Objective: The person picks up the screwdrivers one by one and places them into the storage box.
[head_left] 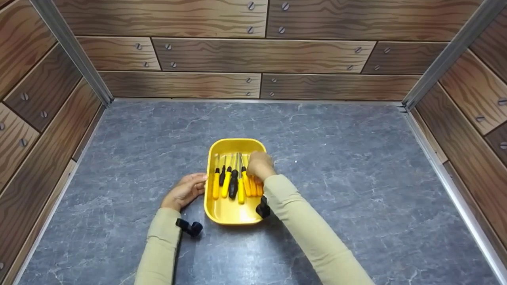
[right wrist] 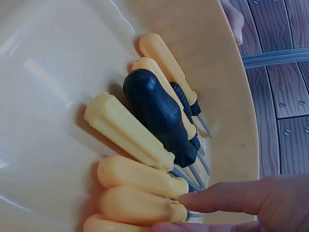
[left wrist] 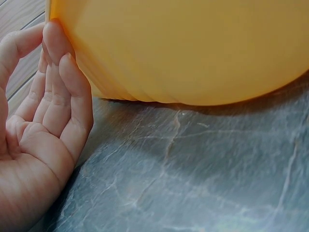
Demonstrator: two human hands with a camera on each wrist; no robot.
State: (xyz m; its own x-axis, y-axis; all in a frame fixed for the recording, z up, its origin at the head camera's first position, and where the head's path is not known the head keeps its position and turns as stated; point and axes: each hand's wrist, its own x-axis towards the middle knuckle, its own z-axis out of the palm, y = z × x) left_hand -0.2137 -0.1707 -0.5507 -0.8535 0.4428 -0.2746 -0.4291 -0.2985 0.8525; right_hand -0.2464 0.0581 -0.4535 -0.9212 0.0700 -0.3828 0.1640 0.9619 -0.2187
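A yellow tray [head_left: 233, 211] stands on the grey surface, holding several screwdrivers laid side by side with handles toward me. Most handles are yellow or orange; a thick black-handled screwdriver [right wrist: 157, 113] lies among them. My left hand [head_left: 184, 190] is at the tray's left side, its fingers [left wrist: 72, 77] resting against the outer wall, with the thumb close to the rim. Inside the right side of the tray, my right hand [head_left: 260, 164] pinches an orange-handled screwdriver [right wrist: 137, 203] near its neck, beside a neighbouring orange handle [right wrist: 135, 175]. The rest of this hand is out of the right wrist view.
Grey marbled surface [head_left: 356, 178] surrounds the tray. Wood-patterned panels [head_left: 261, 55] enclose it at the back and both sides, with metal strips [head_left: 455, 51] along the corners. A black camera mount [head_left: 190, 227] sits at the left wrist, another [head_left: 262, 207] at the right.
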